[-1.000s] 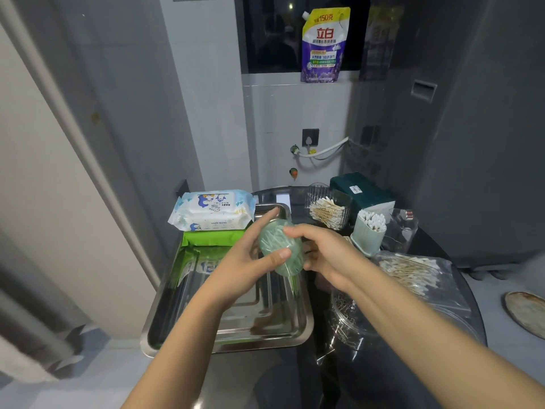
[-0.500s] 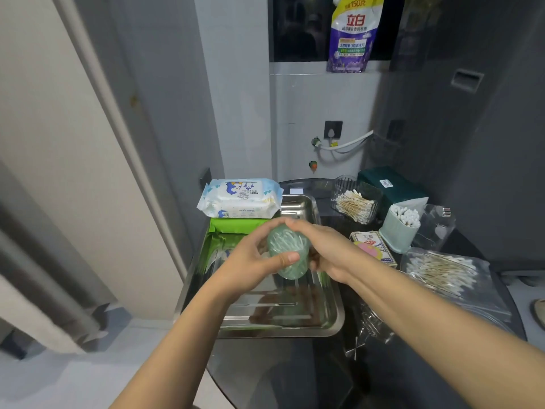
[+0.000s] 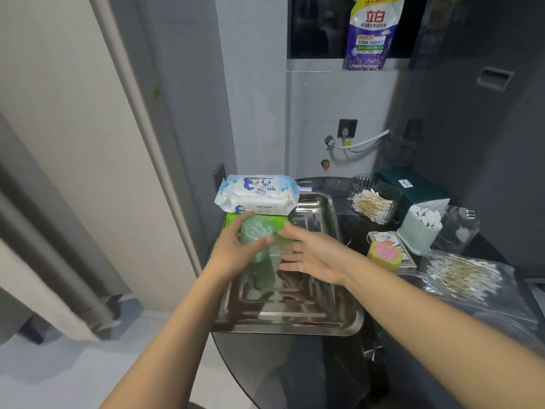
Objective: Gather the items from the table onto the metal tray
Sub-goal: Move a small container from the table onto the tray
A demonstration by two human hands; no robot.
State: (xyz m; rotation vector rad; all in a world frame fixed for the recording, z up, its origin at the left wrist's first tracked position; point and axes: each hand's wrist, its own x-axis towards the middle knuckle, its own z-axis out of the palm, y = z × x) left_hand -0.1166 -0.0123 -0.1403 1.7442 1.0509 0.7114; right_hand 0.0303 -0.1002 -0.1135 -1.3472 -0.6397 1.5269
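Head view looks down on a dark glass tabletop (image 3: 295, 364) with a metal tray (image 3: 339, 323) sitting along its left edge. Over the tray's middle, the left hand (image 3: 236, 252) grips a green translucent container (image 3: 258, 234), thumb across its near side and fingers curled round the far side; the container is tilted, and I cannot tell whether it touches the tray floor. The right hand (image 3: 312, 255) is just beside it, fingers spread and straight, holding nothing and not touching the container.

At the tray's far end lies a green flat pack (image 3: 233, 219), and a pack of baby wipes (image 3: 256, 196) rests on top of it, overhanging the tray's far left corner.

Off the tray, toward the right side of the tabletop, things sit close together: a clear box of wooden-stick cotton swabs (image 3: 373, 205) near the far edge, a dark green box (image 3: 413, 187) behind it, a pale green cup of white swabs (image 3: 420, 228) beside that, and a clear small bottle (image 3: 460, 225) further right. Nearer, a yellow and pink round item (image 3: 383, 253) lies on a card box (image 3: 386, 240), just beside the tray's right rim. A clear bag of cotton swabs (image 3: 463, 276) lies by the right edge.

A purple detergent pouch (image 3: 371, 33) stands on the window ledge above.
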